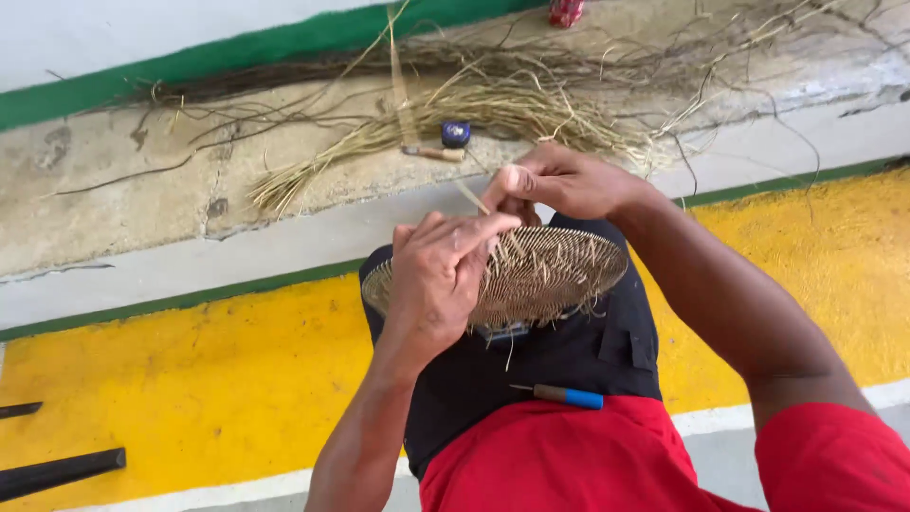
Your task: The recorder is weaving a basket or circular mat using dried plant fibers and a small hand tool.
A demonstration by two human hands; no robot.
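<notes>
Hands (pixel 438 275) (pixel 559 180) apparently pinch strip (pixel 471 197) over woven disc (pixel 550 275).

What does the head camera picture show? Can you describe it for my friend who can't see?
Two bare hands weave a round, flat woven disc of thin straw on the person's lap: the left hand grips its near edge, the right hand pinches a strand above it. A blue-handled tool lies on the lap, and a straw bundle lies on the concrete ahead.
</notes>
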